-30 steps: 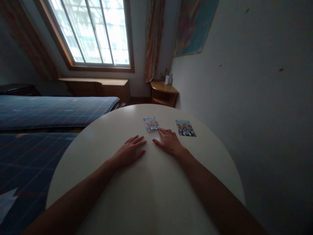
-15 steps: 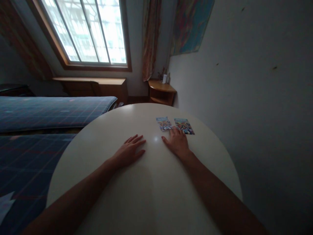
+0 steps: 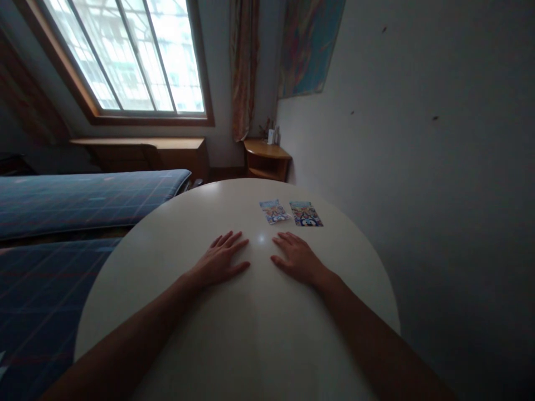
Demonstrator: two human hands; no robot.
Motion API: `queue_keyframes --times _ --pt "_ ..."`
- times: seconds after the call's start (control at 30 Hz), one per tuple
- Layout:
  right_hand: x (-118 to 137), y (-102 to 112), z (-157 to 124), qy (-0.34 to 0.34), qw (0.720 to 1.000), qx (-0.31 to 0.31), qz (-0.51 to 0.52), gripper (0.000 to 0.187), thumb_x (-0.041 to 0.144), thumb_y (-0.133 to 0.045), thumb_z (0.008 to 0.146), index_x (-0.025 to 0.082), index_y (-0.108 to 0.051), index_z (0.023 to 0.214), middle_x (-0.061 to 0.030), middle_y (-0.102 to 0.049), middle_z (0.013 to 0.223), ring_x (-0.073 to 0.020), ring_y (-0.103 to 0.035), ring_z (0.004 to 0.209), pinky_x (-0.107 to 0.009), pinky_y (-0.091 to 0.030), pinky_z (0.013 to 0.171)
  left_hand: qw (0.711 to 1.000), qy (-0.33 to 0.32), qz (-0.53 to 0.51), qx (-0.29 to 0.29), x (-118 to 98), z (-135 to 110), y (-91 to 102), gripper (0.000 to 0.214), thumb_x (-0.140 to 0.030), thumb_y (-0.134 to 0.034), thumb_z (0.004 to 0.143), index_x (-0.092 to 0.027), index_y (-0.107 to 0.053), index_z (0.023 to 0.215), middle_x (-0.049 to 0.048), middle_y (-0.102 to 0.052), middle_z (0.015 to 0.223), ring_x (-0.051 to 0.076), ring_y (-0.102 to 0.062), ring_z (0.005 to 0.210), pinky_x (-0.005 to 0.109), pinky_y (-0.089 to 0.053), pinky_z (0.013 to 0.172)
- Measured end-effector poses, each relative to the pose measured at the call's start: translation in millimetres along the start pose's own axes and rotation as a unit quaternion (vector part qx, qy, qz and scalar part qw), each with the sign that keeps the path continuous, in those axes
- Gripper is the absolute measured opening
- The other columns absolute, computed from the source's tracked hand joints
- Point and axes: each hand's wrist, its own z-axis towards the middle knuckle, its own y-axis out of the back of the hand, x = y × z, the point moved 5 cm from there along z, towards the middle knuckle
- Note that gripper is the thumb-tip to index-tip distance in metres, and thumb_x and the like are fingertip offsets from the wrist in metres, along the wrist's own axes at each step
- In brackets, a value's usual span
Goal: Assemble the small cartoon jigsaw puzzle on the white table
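Observation:
Two small colourful picture cards lie side by side on the round white table [image 3: 175, 289], toward its far side: a left card [image 3: 273, 211] and a right card [image 3: 306, 214]. My right hand [image 3: 296, 258] lies flat on the tabletop just short of the cards, fingers stretched out, holding nothing and not touching them. My left hand [image 3: 221, 259] also rests palm down with its fingers spread, a little to the left of the right hand. A bright spot of reflected light sits on the table between the two hands.
A grey wall [image 3: 418, 139] runs close along the table's right side. Beds with blue plaid covers [image 3: 83, 192] stand to the left. A small wooden corner shelf [image 3: 265, 159] and a window [image 3: 129, 55] lie beyond the table.
My right hand slid the left card to the right until it lay beside the right card, then drew back toward me. The left hand stayed flat in place.

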Motion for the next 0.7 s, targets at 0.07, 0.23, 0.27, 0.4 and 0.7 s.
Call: queue_keyframes --times 0.07,0.23,0.27,0.4,0.7 --pt "1.3 1.0 0.9 0.0 1.0 -0.005 0.002 0.063 0.053 -0.046 0.094 0.017 -0.048 0.146 -0.0115 -0.042 0.155 -0.026 -0.033 0.145 -0.042 -0.022 0.12 1.0 0.005 0.009 0.011 -1.2 0.4 1.6 0.069 -0.065 -0.047 0.092 -0.027 -0.043 0.149 0.0091 -0.031 0.161 0.035 -0.025 0.148 0.055 -0.026 0.118" --pt "1.5 1.2 2.0 -0.011 1.0 -0.023 0.002 0.06 0.053 -0.048 0.093 0.018 -0.051 0.142 -0.0107 -0.045 0.153 -0.025 -0.037 0.142 -0.041 -0.023 0.119 1.0 0.001 0.002 0.006 -1.9 -0.7 3.3 0.068 -0.065 -0.047 0.092 -0.028 -0.044 0.149 0.0081 -0.032 0.161 0.034 -0.027 0.147 0.054 -0.026 0.118" --pt "1.0 0.8 2.4 -0.015 1.0 -0.024 0.0 0.06 0.053 -0.048 0.093 0.019 -0.051 0.142 -0.0105 -0.045 0.152 -0.0249 -0.037 0.141 -0.041 -0.023 0.119 1.0 0.002 0.0 0.001 -2.0 -1.1 2.4 0.068 -0.065 -0.047 0.092 -0.028 -0.044 0.149 0.0081 -0.033 0.16 0.034 -0.028 0.147 0.054 -0.026 0.118" --pt "-1.4 -1.1 5.5 -0.03 0.999 -0.025 -0.013 0.062 0.054 -0.048 0.093 0.016 -0.05 0.143 -0.0126 -0.041 0.154 -0.0258 -0.035 0.143 -0.041 -0.022 0.119 1.0 0.017 0.007 -0.018 -6.9 -4.5 1.9 0.06 -0.06 -0.048 0.094 -0.026 -0.051 0.143 0.0085 -0.041 0.155 0.031 -0.035 0.144 0.049 -0.031 0.117" --pt "-20.4 4.9 34.0 -0.058 0.995 -0.034 -0.078 0.061 0.051 -0.039 0.095 0.015 -0.05 0.143 -0.0125 -0.03 0.161 -0.034 -0.038 0.138 -0.05 -0.034 0.108 0.969 0.163 -0.047 -0.18 23.6 -109.2 77.5 0.038 -0.05 -0.042 0.096 -0.025 -0.07 0.101 0.0047 -0.075 0.1 0.022 -0.071 0.086 0.036 -0.058 0.081"
